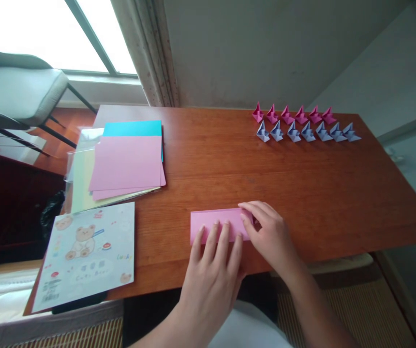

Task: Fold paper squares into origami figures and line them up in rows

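Observation:
A folded sheet of pink paper lies flat near the front edge of the wooden table, its long side running left to right. My left hand rests on its lower part with fingers spread and stretched out. At the paper's right end, my right hand has thumb and index finger closed on the upper right corner. The underside of the paper and its lower edge are partly hidden by my fingers.
Rows of folded pink paper figures and pale blue paper figures stand at the back right. Loose pink sheets lie over blue and yellow ones at left. A bear-printed pad overlaps the front left edge. A chair stands beyond.

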The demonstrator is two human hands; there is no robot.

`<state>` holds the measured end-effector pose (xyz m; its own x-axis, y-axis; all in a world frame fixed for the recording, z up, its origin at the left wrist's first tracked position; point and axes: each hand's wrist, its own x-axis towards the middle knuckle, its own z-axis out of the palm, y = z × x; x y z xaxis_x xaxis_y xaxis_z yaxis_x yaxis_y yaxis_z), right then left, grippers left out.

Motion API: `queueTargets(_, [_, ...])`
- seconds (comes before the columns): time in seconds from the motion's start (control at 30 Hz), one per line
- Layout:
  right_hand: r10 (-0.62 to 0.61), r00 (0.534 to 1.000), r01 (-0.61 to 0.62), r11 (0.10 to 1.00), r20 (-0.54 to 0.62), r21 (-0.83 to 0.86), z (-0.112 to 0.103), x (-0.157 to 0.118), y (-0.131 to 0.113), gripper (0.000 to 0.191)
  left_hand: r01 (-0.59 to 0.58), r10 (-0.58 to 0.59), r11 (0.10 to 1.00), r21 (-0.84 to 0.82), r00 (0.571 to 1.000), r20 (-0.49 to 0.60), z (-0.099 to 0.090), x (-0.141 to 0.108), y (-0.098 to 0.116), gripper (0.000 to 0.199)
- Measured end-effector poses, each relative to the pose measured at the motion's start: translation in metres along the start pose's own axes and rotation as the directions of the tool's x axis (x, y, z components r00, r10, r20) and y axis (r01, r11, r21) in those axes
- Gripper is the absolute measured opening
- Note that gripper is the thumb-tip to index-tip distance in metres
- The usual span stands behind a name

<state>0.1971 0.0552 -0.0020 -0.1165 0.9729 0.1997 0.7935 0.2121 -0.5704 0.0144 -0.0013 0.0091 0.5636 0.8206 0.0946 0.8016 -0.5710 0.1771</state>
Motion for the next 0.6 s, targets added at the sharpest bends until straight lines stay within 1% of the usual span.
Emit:
queueTargets(0.1, [-0.014,1.000,0.014,0.997,0.000,-0.081,-0.004,0.000,0.004,0.026,0.010,-0.009,1.000,-0.018,1.000,0.022,0.001,0.001,-0.001,0.060])
queueTargets(0.2, [-0.012,0.999,0.017,0.993,0.043,-0.120,-0.009,-0.001,0.006,0.034,0.007,-0.006,0.999,-0.036,0.999,0.040,0.001,0.003,-0.001,0.061])
queueTargets(0.37, [-0.020,0.995,0.037,0.983,0.096,-0.181,-0.014,0.000,0.001,0.039,0.001,0.000,0.999,-0.039,0.999,0.032,0.001,0.005,-0.003,0.060])
queueTargets(0.47, [-0.021,0.991,0.052,0.971,0.133,-0.232,-0.014,0.002,-0.003,0.039,0.004,-0.002,0.999,-0.049,0.999,0.044,0.001,0.005,-0.004,0.058])
queueTargets(0.6, [-0.005,0.984,0.052,0.963,0.178,-0.265,-0.012,0.007,-0.004,0.032,0.017,-0.012,0.997,-0.073,0.998,0.062,0.001,0.004,-0.003,0.058])
